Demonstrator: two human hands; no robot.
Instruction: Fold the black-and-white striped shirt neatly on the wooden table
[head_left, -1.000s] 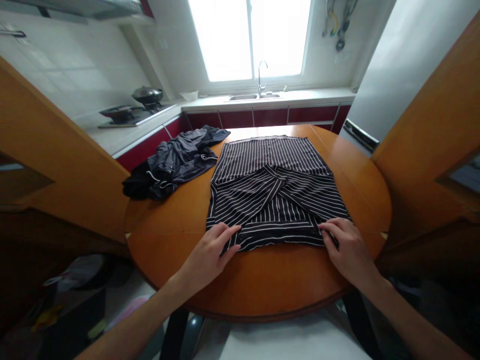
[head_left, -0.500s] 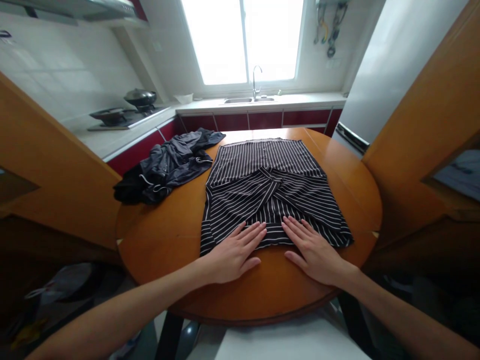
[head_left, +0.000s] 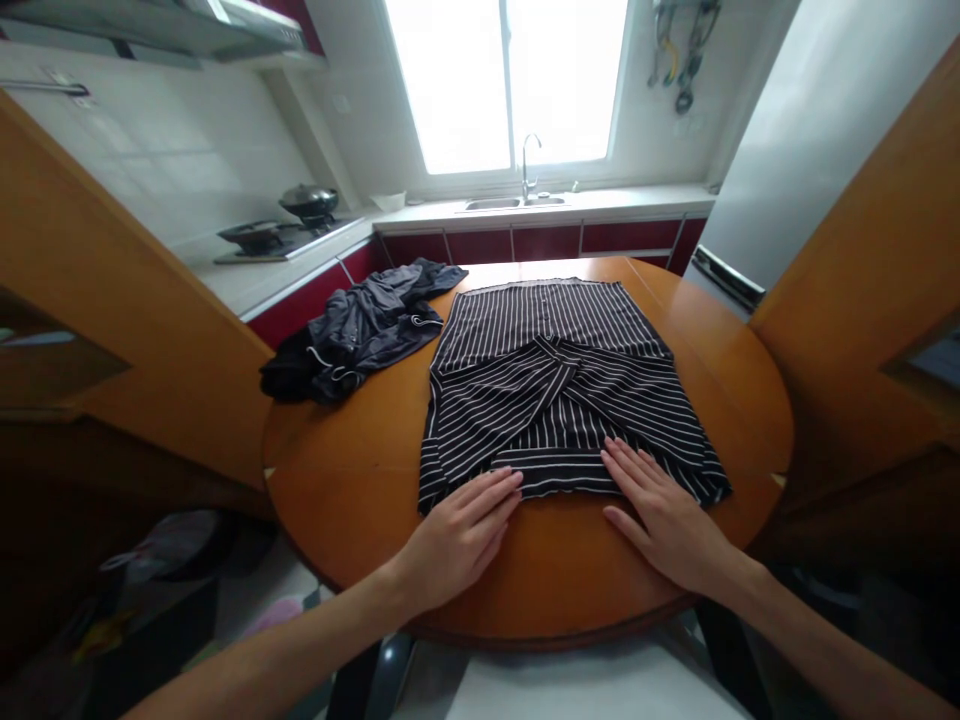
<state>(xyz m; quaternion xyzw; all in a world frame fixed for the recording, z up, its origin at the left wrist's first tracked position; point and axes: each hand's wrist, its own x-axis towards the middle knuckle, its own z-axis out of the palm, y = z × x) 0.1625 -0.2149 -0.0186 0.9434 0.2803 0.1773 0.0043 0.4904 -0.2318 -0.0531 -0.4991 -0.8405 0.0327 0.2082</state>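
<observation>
A black shirt with thin white stripes lies flat on the round wooden table, its sleeves folded across the middle. My left hand rests palm down at the shirt's near edge, fingers flat and touching the hem left of centre. My right hand lies flat the same way, its fingertips on the hem right of centre. Neither hand grips the cloth.
A crumpled dark grey garment lies at the table's far left. Beyond the table are a counter with a sink and tap under a bright window and a stove with pans. Wooden panels flank the table on both sides.
My hands went from pinching the hem's outer corners to lying flat near its middle, then spread slightly apart along the hem. The view shifted a little.
</observation>
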